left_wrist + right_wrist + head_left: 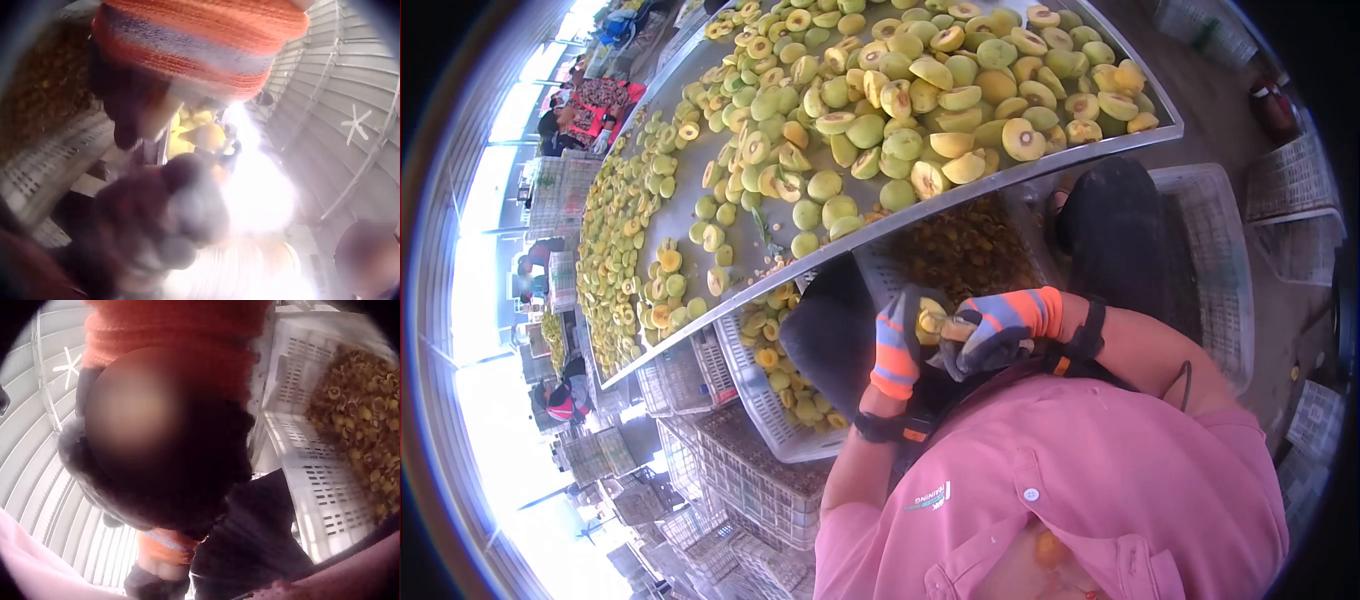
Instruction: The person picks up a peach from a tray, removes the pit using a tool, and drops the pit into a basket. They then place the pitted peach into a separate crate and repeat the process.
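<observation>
Both hands wear grey gloves with orange cuffs and meet over the lap in the head view. My left hand (897, 338) grips a yellow-green peach (930, 322), its cut flesh showing between the fingers. Close against it is my right hand (1003, 325), fingers bent towards the fruit; I cannot tell what is inside them. In the left wrist view the left glove (194, 53) is at the top, with the right glove (156, 219) blurred below. A dark blur covers much of the right glove (206, 462) in the right wrist view.
A metal-edged table (990, 183) bears many whole and halved peaches (900, 100) ahead. Below it, a white crate (312, 487) holds brownish-yellow pieces (369, 406). Another crate (775, 430) of peaches stands left of the knees. Stacked crates (750, 465) and distant people (595, 110) are at left.
</observation>
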The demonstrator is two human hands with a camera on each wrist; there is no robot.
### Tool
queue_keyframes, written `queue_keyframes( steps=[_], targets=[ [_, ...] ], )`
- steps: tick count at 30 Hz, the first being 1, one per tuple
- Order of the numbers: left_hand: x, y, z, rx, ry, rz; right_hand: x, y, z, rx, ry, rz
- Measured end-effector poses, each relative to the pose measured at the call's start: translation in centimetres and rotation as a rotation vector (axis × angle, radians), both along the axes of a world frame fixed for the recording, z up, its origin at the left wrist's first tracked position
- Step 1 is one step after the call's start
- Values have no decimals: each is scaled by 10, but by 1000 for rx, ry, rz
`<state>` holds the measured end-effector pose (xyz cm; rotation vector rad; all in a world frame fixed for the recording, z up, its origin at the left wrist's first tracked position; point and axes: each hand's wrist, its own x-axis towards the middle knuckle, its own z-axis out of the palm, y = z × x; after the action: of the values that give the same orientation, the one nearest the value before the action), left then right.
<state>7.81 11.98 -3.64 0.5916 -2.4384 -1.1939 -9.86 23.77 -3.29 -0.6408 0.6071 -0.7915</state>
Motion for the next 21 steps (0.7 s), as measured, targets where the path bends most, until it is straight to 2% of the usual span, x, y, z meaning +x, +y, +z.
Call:
queue_keyframes(
  steps=[2, 3, 5, 6, 7, 8, 9, 10, 11, 13, 14, 16, 18, 21],
  targets=[
    [16, -5, -20, -206, 58, -88, -2, 2, -10, 14, -148, -150],
    [21, -7, -7, -163, 61, -8, -2, 1, -16, 86, -18, -250],
    [28, -10, 51, 275, 50, 478, -2, -6, -24, 230, 240, -424],
    [38, -17, 74, 283, 50, 649, -6, -8, -28, 493, 50, -467],
    [78, -49, 50, 120, 21, 766, -6, -11, -37, 515, -9, -522],
    [75, -51, 73, -240, 2, 748, -5, -13, -48, 539, -69, -582],
    [80, -60, 94, -354, -312, 838, -5, -13, -54, 565, -125, -648],
    [87, -79, 89, -502, -445, 873, -4, -16, -53, 557, -146, -608],
    [88, -96, 81, -652, -579, 905, -2, -16, -50, 511, -56, -587],
    [64, -117, 80, -819, -666, 825, 3, -15, -37, 418, 112, -548],
    [46, -131, 78, -901, -705, 777, 5, -16, -44, 410, 99, -545],
    [10, -169, 66, -764, -502, 583, 1, -14, -27, 376, 87, -561],
    [-45, -197, 61, -691, -623, 554, -3, -15, -17, 361, 88, -585],
    [-108, -242, 28, -789, -795, 581, -8, -17, -11, 396, 166, -626]
  ],
)
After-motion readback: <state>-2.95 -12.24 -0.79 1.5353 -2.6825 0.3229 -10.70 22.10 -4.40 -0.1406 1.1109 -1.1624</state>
